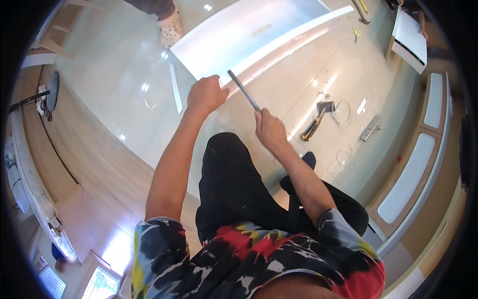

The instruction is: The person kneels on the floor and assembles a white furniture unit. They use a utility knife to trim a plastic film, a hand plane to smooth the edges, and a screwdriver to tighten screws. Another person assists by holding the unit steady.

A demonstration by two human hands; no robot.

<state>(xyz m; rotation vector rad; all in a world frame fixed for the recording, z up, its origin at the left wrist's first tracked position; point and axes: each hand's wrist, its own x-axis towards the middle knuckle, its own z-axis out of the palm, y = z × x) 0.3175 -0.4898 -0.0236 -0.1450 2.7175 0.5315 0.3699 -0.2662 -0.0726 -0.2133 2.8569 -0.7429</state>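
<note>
A large white panel (219, 47) lies at an angle in front of me, its near corner under my left hand (205, 95). The fingers of that hand are curled over the panel's near end; their tips are partly hidden. My right hand (270, 130) is closed around the lower end of a long, narrow grey metal bar (243, 89) that looks like a file. The bar slants up and left, and its far end is close to the panel's long edge. I cannot tell whether the two touch.
A utility knife (311, 128), a dark scraper-like piece (326, 106), clear strip coils (343, 112) and a metal fitting (370, 128) lie to the right. Yellow scissors (356, 35) and a hammer (362, 15) are farther off. Another person's shoe (171, 31) stands beside the panel; someone holds a white board (410, 42).
</note>
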